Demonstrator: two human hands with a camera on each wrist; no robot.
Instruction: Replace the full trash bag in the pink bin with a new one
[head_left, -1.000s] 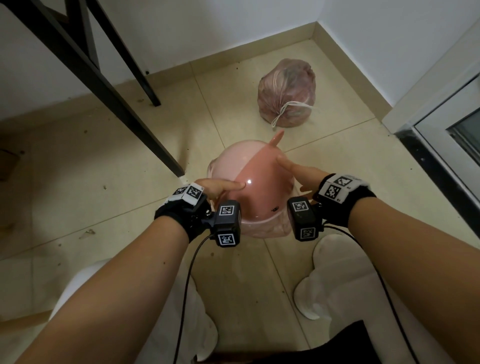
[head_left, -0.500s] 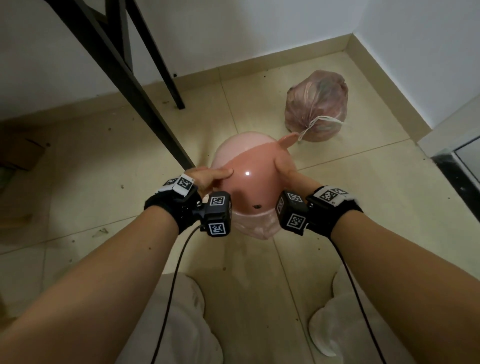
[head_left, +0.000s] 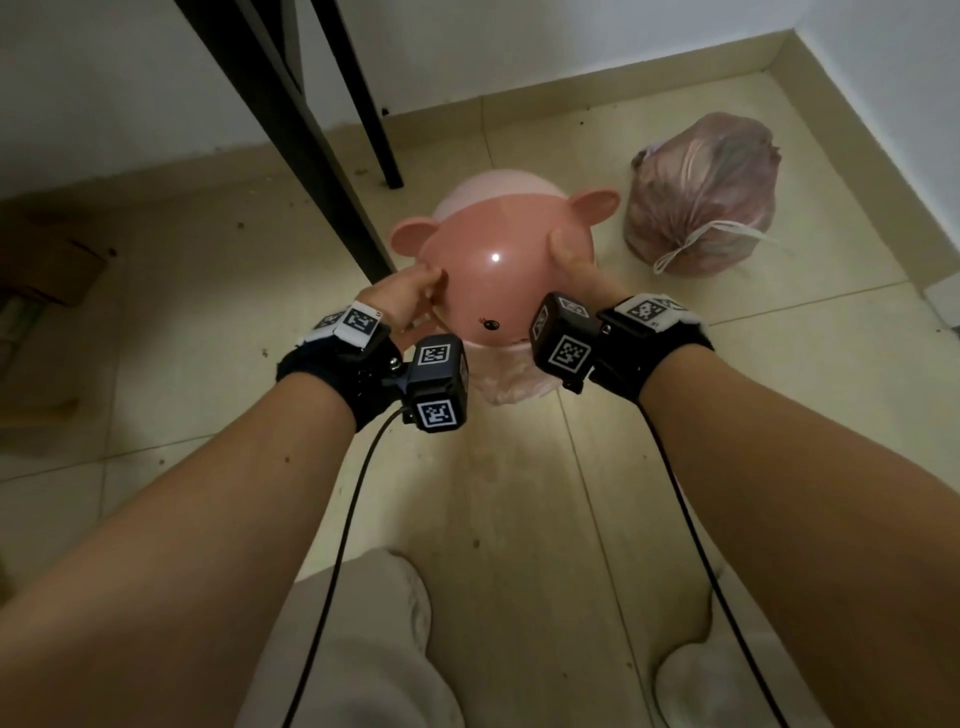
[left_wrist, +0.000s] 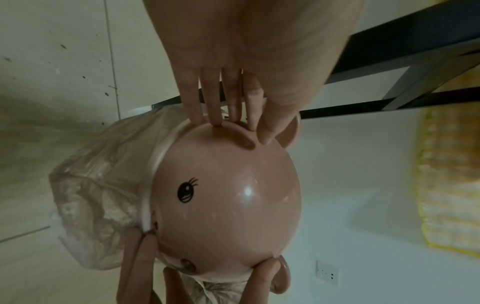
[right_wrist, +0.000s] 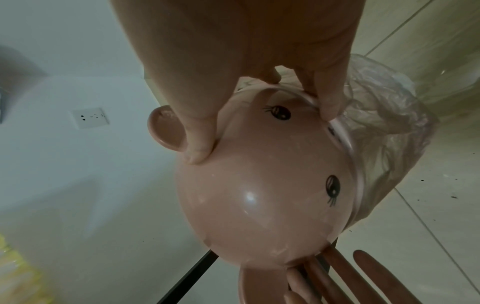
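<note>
The pink bin (head_left: 488, 184) stands on the floor with a thin pink bag (head_left: 511, 382) draped over its rim, also visible in the wrist views (left_wrist: 98, 195) (right_wrist: 384, 133). On it sits a domed pink lid (head_left: 493, 270) with ears and painted eyes. My left hand (head_left: 410, 299) grips the lid's left edge, thumb on the dome and fingers at the rim. My right hand (head_left: 571, 265) grips the right side, thumb pressed beside an ear (right_wrist: 166, 129). The full, tied pink trash bag (head_left: 701, 197) lies on the floor to the right, near the corner.
Black table legs (head_left: 291, 130) slant down just left of and behind the bin. A cardboard box (head_left: 47, 265) sits at far left. Walls close off the back and right. My knees in light trousers (head_left: 363, 649) are below. A wall socket (right_wrist: 89, 118) shows.
The lid has turned so both ears and the face show. My fingers went from lying flat on the dome to gripping its two sides. The camera view shifted left.
</note>
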